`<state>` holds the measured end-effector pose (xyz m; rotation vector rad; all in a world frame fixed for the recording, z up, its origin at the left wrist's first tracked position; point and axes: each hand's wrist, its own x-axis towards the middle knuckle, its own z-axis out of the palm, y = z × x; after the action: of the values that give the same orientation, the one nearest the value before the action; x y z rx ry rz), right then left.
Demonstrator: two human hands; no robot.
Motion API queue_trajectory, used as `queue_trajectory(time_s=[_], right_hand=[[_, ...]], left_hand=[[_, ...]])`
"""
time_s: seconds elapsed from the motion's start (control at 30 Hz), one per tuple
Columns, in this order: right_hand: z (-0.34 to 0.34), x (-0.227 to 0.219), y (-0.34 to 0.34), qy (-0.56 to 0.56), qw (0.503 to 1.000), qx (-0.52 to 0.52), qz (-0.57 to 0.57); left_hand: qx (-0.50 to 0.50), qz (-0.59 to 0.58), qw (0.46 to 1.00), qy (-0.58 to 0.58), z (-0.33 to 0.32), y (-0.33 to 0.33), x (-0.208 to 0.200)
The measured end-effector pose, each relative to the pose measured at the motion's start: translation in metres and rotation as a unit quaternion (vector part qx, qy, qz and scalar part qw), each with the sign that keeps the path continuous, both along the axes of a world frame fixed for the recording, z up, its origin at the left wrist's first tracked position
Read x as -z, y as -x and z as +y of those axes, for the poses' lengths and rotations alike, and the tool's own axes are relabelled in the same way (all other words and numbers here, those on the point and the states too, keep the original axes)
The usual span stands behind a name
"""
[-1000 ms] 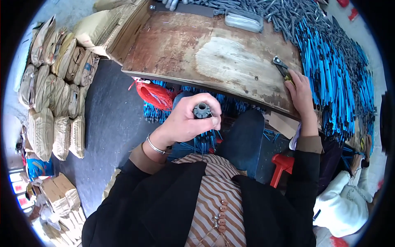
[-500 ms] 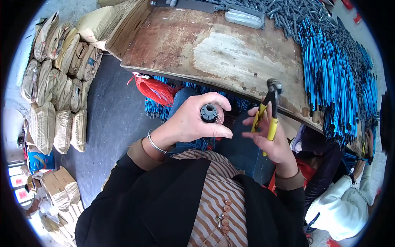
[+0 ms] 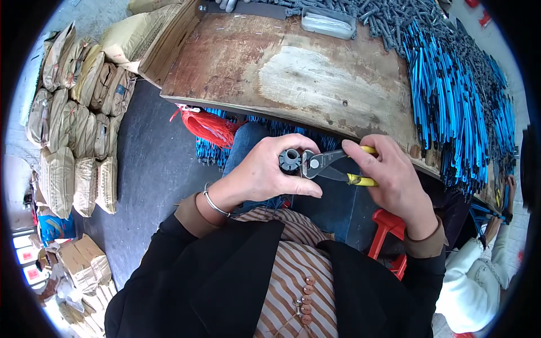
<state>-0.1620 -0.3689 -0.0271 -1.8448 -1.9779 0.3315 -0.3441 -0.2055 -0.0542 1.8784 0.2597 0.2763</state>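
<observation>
My left hand is closed around a dark grey, ribbed round plastic piece with a hole in its end, which faces up. Below it, my palm and fingers hide the rest of the piece. In my right hand are end-cutting pliers with yellow handles, the fingers wrapped round the grips. The pliers' head is right beside the grey piece, between my left thumb and forefinger. Whether the jaws touch the piece I cannot tell.
A worn wooden table stands in front, with a clear plastic box, piled grey plastic parts and blue rods on it. Red strands hang under its edge. Stacked brown sacks are at left; a white-sleeved person is at right.
My right hand has turned, and its pliers have swung from upright to level, their head now at the grey piece. My left hand has stayed nearly still, holding the piece.
</observation>
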Motion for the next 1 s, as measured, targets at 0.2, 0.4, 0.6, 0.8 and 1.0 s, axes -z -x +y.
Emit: queue_trajectory(time_s=[0.2,0.4,0.6,0.8,1.0], right_hand=[[-0.004,0.052,0.016,0.108,0.965,-0.013,0.241],[-0.005,0.073,0.024,-0.194,0.967,0.155,0.05],[-0.011,0.054,0.008,-0.28,0.923,0.121,-0.236],[-0.01,0.035,0.004,-0.261,0.915,0.091,-0.294],[-0.01,0.051,0.025,-0.17,0.974,0.139,-0.054]], left_hand=[[0.019,-0.003,0.995,0.095,0.002,-0.003,0.004],[-0.002,-0.027,0.998,0.062,0.008,-0.004,0.011],[0.0,0.031,0.993,0.116,0.004,-0.008,0.006],[0.014,0.048,0.993,0.103,0.0,-0.01,0.003],[-0.039,0.048,0.995,0.079,0.001,-0.012,0.006]])
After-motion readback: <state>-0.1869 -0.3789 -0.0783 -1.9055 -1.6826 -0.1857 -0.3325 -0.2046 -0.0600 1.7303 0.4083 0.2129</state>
